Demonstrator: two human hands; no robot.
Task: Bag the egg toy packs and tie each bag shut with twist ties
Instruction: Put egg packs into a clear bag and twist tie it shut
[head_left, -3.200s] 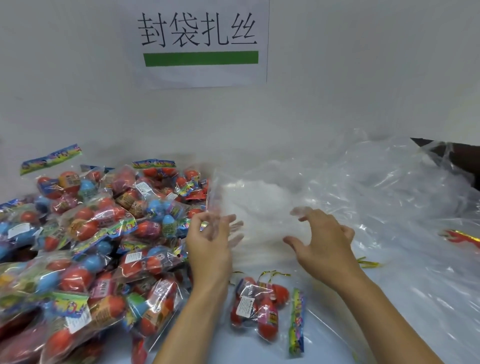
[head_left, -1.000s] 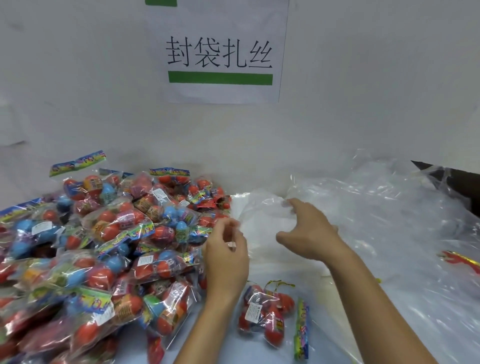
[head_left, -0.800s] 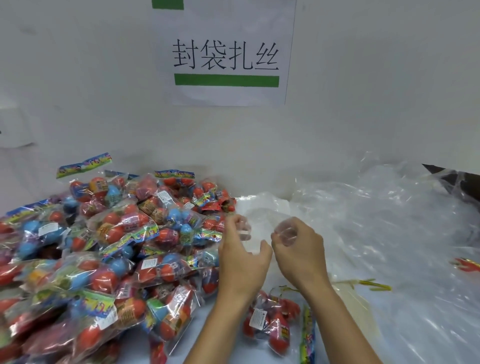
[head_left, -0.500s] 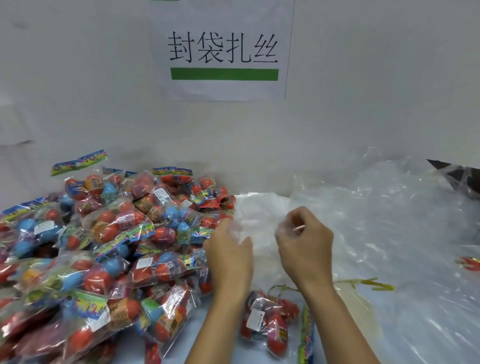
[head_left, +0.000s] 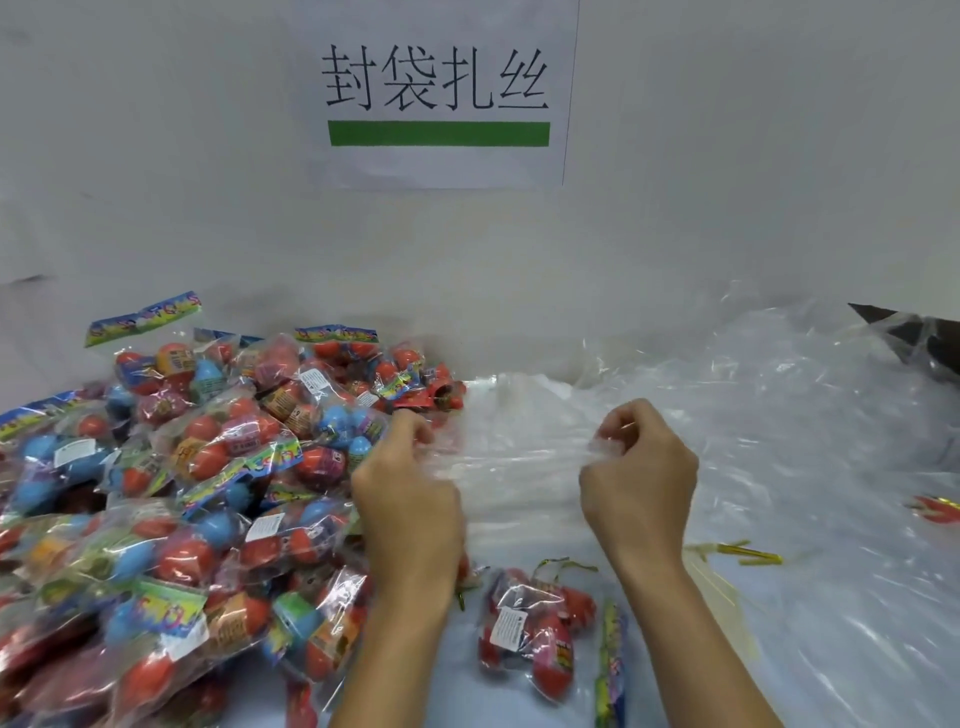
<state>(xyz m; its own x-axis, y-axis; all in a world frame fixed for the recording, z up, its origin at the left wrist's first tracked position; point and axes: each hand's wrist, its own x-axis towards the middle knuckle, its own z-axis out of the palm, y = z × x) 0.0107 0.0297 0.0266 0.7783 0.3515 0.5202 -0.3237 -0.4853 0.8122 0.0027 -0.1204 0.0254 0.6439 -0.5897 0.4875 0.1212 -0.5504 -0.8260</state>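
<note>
Both hands, left hand (head_left: 408, 483) and right hand (head_left: 641, 467), pinch an empty clear bag (head_left: 519, 467); one tied pack (head_left: 530, 629) done, heap of egg toy packs (head_left: 182, 493) remains.

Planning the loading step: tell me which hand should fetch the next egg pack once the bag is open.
Left. The left hand pinches the clear bag right beside the pile of egg packs; the right hand is across the bag, farther away.

bright even light, glare on plastic (head_left: 779, 415), soft blur, edges bowed
</note>
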